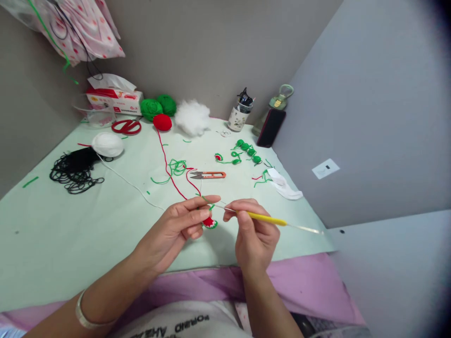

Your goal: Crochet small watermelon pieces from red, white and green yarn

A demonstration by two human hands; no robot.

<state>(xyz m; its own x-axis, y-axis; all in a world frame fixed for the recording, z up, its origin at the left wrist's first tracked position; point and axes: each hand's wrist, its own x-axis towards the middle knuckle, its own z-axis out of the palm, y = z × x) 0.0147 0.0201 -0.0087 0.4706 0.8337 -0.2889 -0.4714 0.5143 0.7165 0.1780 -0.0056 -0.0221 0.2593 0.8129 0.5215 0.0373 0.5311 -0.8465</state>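
Between the fingertips of my left hand [188, 218] is a small crocheted piece [209, 222], red inside with a white and green edge. My right hand [255, 230] grips a crochet hook [267, 218] by its yellow handle. The hook's thin metal shaft reaches left to the yarn at my left fingertips; its tip is too small to make out. A red yarn strand [165, 157] and a white yarn strand [136, 185] run over the table toward my left hand. Orange-handled thread snips [211, 175] lie just beyond my hands.
On the pale green table [88, 249] are black yarn [72, 171], a white yarn ball [108, 144], a red ball [162, 122], green balls [151, 109], red scissors [127, 126], white stuffing [192, 117], green crocheted pieces [250, 151] and a phone [271, 128] leaning on a bottle [278, 103].
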